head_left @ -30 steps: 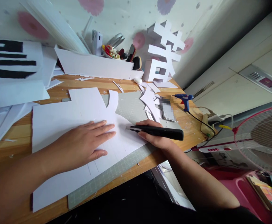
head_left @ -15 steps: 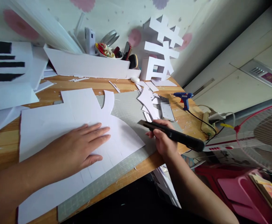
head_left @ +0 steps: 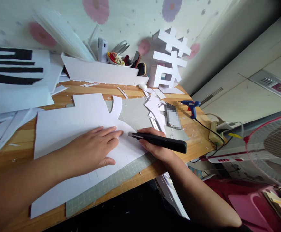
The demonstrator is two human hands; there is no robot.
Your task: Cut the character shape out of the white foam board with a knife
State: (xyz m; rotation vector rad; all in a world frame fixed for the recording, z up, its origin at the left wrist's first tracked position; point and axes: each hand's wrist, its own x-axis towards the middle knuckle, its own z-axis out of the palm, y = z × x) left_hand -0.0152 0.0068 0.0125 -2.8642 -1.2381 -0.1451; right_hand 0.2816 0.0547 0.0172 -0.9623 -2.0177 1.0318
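A large white foam sheet [head_left: 65, 125] with cut-out edges lies on a grey-green cutting mat [head_left: 133, 112] on the wooden table [head_left: 193, 129]. My left hand [head_left: 94, 148] lies flat on the sheet with fingers stretched out, pressing it down. My right hand [head_left: 154, 145] is wrapped round a black utility knife [head_left: 159, 141]. The knife's blade tip touches the sheet just right of my left fingertips.
White offcuts [head_left: 154, 108] lie beside the mat. A blue glue gun [head_left: 190, 105] with a black cord rests at the table's right edge. A white 3D letter [head_left: 170, 58], a tool tub [head_left: 121, 59] and a black-striped white sheet [head_left: 12, 77] stand behind. A pink fan [head_left: 270, 145] stands right.
My right hand had lifted the knife off to the right of the sheet; it has come back left and the blade now meets the sheet near my left fingertips.
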